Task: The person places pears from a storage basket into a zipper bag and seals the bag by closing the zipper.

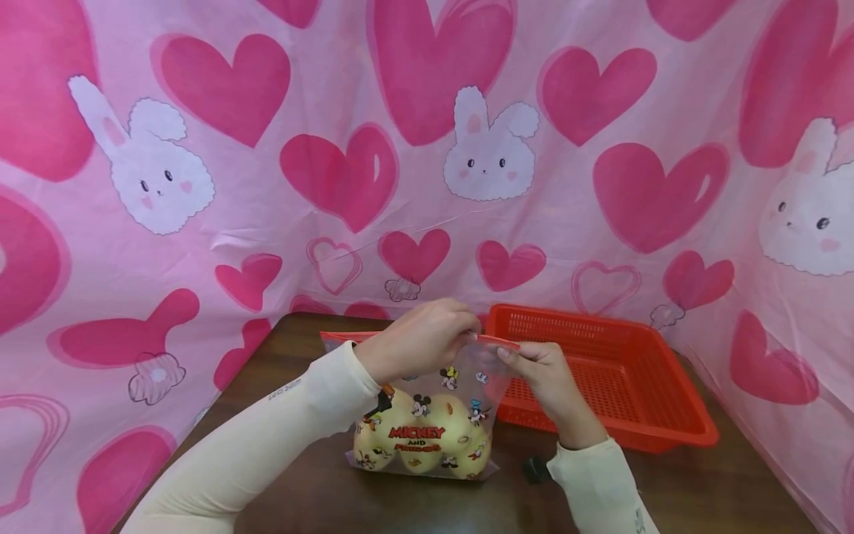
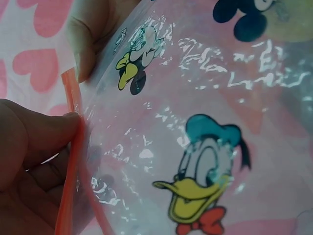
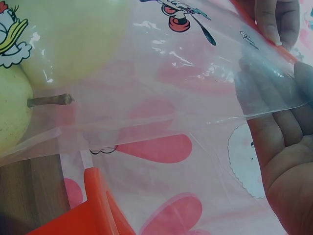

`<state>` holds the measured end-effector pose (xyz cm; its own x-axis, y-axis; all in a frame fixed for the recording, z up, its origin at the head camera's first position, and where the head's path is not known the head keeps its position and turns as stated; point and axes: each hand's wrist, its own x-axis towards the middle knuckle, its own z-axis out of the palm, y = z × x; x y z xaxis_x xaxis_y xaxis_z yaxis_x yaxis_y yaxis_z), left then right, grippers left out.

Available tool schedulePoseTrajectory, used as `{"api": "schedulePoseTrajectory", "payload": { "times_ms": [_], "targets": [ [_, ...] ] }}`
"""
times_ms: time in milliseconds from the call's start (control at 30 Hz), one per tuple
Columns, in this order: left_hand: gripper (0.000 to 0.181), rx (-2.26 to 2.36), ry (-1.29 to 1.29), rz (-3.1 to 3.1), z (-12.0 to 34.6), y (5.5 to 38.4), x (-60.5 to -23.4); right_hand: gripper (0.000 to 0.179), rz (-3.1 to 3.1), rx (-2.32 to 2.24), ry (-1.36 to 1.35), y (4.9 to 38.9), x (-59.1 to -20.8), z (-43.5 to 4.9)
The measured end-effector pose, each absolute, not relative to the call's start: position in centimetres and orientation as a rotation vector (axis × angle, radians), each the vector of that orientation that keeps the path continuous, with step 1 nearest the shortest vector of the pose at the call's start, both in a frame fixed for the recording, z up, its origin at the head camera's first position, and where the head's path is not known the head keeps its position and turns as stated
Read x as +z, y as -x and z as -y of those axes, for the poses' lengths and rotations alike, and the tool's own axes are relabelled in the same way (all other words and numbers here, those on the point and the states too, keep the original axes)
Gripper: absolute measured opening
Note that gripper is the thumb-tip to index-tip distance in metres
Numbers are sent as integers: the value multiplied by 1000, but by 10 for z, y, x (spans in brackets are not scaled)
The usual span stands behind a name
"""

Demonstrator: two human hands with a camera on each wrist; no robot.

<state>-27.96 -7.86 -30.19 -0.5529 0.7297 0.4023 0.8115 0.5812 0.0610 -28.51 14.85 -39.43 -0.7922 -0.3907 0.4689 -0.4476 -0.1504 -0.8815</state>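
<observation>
A clear zip bag [image 1: 460, 400] printed with cartoon characters stands on the table, holding several pale yellow pears [image 1: 394, 437]. One pear [image 3: 12, 110] shows its brown stem through the plastic. Along the top edge runs a red zip strip [image 1: 497, 342]. My left hand [image 1: 427, 337] pinches this strip right of its middle, thumb on top in the left wrist view. At the strip's right end, my right hand [image 1: 543, 371] grips the bag's corner between thumb and fingers. Below the left thumb, two red lines [image 2: 95, 200] run apart.
A red perforated plastic basket [image 1: 674, 415] stands just right of the bag, behind the right forearm. A small dark object [image 1: 534, 469] lies by the right sleeve. The brown wooden table [image 1: 300, 482] is backed by a pink heart-patterned cloth [image 1: 414, 208].
</observation>
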Motion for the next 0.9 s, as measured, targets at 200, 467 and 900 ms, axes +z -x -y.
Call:
{"api": "schedulePoseTrajectory", "payload": {
  "times_ms": [200, 467, 900],
  "targets": [
    [13, -352, 1252, 2492, 82, 277, -301, 25, 2017, 2141, -1004, 284, -394, -147],
    [14, -363, 1237, 2503, 88, 274, -301, 26, 2036, 2120, -995, 282, -393, -144],
    [11, -328, 1242, 2493, 90, 276, -300, 28, 2135, 2056, -880, 281, -393, -147]
  ]
}}
